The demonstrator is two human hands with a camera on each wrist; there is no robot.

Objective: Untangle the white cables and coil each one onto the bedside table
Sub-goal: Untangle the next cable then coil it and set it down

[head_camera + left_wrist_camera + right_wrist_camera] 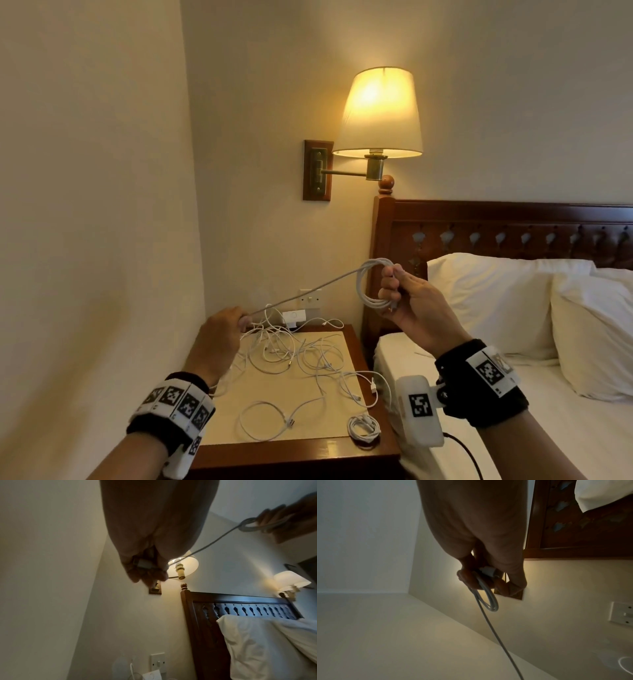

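Right hand (409,301) is up over the counter's (267,394) far right edge, fingers wrapped round a few loops of cable (371,284), and the left hand (222,329) pinches the same cable's other end lower down on the left, so it runs taut between them. The tangle (291,349) sprawls across the counter, with one finished coil (364,426) at the near right corner.

Head camera looks down at the bedside table (337,442); both wrist cameras look upward, sharing the headboard (240,599).
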